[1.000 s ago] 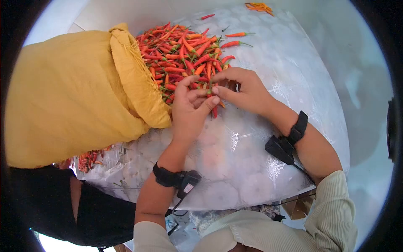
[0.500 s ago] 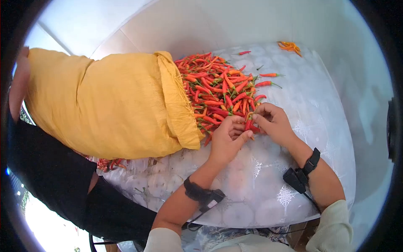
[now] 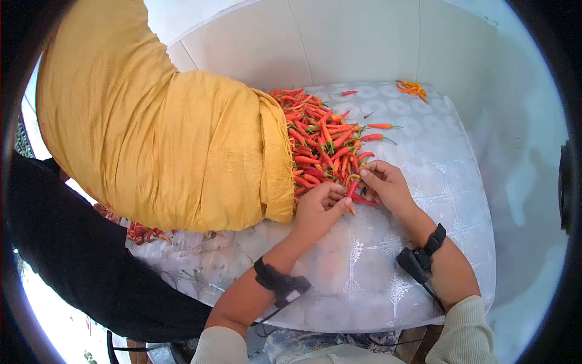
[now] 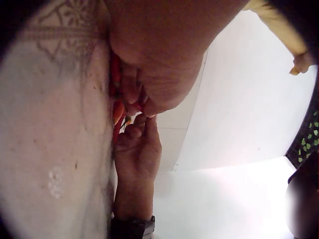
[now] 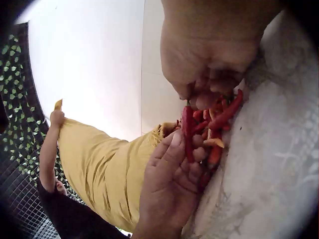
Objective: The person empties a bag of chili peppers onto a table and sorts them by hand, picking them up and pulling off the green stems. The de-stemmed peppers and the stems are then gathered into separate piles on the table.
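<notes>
My left hand (image 3: 318,211) pinches a red chili pepper (image 5: 188,127) between thumb and fingers, with the pepper standing upright in the right wrist view. At the pepper's stem end, the thumb and fingers of my right hand (image 3: 389,189) pinch the stem. Both hands are close over the tabletop, at the near edge of a heap of red and orange chili peppers (image 3: 330,136). Another red pepper (image 5: 228,110) lies just under my right fingers. In the left wrist view my left hand (image 4: 154,64) hides most of the held pepper.
A large yellow cloth sack (image 3: 200,145) lies left of the heap, its mouth against the peppers; another person's hand (image 5: 57,118) holds its raised end. Several orange-yellow peppers (image 3: 413,90) lie at the back of the plastic-covered table (image 3: 327,291). More red peppers (image 3: 142,233) lie at left.
The other person has lifted the sack's far end, and the sack now bends upward. The head view has shifted. My hands stay together at the heap's edge with a red pepper.
</notes>
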A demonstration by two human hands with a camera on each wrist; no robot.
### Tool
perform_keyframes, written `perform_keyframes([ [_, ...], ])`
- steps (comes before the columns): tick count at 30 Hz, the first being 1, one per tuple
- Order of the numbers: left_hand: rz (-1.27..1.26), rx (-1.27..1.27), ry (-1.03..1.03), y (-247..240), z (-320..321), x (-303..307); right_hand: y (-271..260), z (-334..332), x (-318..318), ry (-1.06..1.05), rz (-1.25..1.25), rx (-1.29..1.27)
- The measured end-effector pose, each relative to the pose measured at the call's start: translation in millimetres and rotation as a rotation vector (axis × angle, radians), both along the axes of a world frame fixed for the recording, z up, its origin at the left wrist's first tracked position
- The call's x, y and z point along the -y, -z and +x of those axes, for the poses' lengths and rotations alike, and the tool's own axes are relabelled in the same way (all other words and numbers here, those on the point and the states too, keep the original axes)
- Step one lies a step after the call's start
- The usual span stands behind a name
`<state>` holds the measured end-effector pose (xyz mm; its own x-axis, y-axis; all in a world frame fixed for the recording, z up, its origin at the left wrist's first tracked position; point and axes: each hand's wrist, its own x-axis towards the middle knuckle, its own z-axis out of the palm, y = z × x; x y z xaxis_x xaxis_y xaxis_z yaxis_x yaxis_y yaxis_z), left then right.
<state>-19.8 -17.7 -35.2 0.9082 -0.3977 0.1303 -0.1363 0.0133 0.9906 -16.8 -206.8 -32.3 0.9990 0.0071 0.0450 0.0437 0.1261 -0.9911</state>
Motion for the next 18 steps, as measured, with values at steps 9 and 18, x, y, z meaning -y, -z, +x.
perform_keyframes([
  [9, 0.035, -0.018, 0.02, 4.9, 2.0, -4.1, -6.0, -4.7, -0.3, -0.033, -0.076, -0.018],
  [18, 0.049, 0.049, 0.037, 8.0, 3.3, -3.9, -6.0, -4.4, 1.3, -0.043, -0.099, -0.018],
])
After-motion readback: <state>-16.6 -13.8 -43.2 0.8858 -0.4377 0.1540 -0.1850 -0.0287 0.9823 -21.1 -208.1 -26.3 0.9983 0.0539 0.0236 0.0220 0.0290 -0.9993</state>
